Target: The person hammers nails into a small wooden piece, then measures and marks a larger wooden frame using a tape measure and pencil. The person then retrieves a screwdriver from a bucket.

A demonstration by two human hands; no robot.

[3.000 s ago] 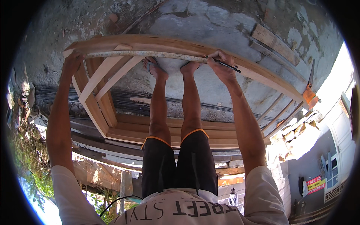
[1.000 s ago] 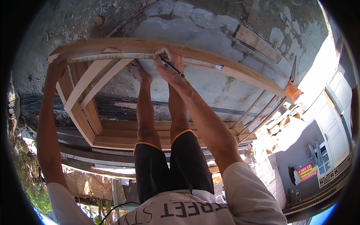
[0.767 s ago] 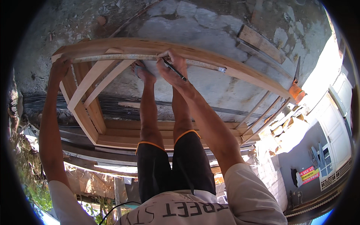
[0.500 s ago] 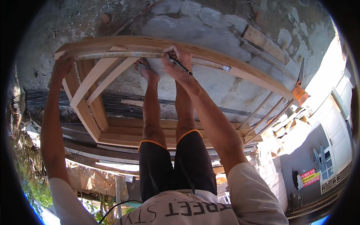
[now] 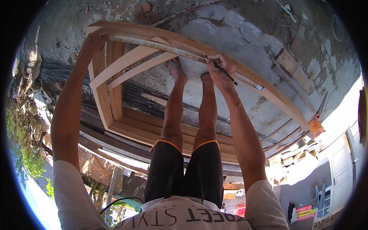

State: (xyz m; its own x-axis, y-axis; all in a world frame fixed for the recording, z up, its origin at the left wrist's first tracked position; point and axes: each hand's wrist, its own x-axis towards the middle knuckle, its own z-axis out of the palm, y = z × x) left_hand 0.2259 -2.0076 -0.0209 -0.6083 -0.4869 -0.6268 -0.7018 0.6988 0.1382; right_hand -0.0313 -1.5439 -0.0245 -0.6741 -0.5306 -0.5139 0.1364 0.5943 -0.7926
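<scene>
1. White shirt (image 5: 266,203) and black shorts (image 5: 165,168) with orange hems, nearest the camera.
2. Arms, one pair: both reach forward and spread apart, elbows slightly bent; the left ends farther out, at the beam's left end.
3. Right hand (image 5: 223,68), closed on a dark pencil (image 5: 227,74) (or pen; too small to tell). Wrist low, fingers bunched at the tape's edge, shaft slanting back toward the body; this pose seems to bring the writing tip to the tape line.
4. Left hand (image 5: 94,43), back upward, fingers curled over the tape and gripping it, apparently to fix that end; whether they also clasp the wood cannot be told.
5. Tape measure (image 5: 180,52), pale strip, laid along the beam between the hands and past the right one to a silvery tip, presumably kept close for reading against the wood.
6. Wooden beam (image 5: 180,39), long, under tape and hands, with slanting braces (image 5: 130,61) meeting it near its left part.
7. Handsaw (image 5: 316,126), orange-handled, just beside the beam's right end.
8. Loose boards (image 5: 293,71), lying beyond on the concrete floor (image 5: 249,55).
</scene>
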